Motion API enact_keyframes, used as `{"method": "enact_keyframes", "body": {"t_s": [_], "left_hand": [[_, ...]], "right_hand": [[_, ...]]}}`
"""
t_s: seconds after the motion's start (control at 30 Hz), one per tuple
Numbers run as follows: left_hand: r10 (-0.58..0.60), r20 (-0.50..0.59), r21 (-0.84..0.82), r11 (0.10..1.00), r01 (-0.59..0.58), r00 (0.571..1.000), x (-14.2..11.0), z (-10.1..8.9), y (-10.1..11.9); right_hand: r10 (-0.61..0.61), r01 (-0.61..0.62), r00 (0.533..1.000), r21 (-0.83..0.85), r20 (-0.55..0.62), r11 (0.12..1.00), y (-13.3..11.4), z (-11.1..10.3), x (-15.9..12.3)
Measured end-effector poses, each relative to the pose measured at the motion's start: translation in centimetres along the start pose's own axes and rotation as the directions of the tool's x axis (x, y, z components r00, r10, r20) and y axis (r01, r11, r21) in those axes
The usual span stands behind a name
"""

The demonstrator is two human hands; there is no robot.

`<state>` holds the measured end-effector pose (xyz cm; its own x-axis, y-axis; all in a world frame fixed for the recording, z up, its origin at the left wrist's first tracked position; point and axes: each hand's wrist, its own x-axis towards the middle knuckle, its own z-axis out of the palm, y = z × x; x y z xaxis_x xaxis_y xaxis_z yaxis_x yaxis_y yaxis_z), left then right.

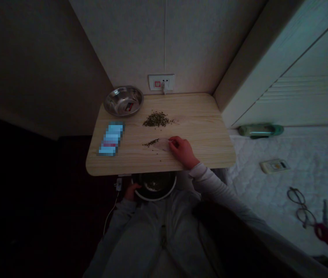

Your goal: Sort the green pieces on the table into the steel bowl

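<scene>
- Head view, right hand: fingertips clamped on a clear sheet above the tabletop.
- Small line of dark grains: left of this grip, at the sheet's far end.
- Larger grain heap: beyond the grip, to its left.
- Left hand: clamped on the left rim of the pale-rimmed bowl, below the tabletop's near edge.
</scene>
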<state>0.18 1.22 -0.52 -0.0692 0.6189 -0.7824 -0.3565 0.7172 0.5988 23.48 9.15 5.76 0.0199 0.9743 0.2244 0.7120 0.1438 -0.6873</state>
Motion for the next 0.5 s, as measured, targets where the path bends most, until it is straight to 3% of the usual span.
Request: {"method": "enact_keyframes", "body": {"t_s": [0.17,0.33,0.5], "left_hand": [[0.0,-0.009,-0.005,1.0,0.0,1.0,0.2,0.0,-0.3],[0.034,-0.029,0.026,0.999,-0.033,0.999,0.1,0.0,-0.3],[0.066,0.018,-0.01,0.998,-0.065,0.998,-0.6,0.7,0.1]], "right_hand": [[-0.047,0.045,0.998,0.032,0.053,0.998,-0.6,0.4,-0.5],[-0.02,0.018,0.999,0.039,0.042,0.999,-0.7,-0.4,-1.2],[0.035,-0.035,0.999,0.03,0.002,0.999,-0.2,-1.4,-2.5]]}}
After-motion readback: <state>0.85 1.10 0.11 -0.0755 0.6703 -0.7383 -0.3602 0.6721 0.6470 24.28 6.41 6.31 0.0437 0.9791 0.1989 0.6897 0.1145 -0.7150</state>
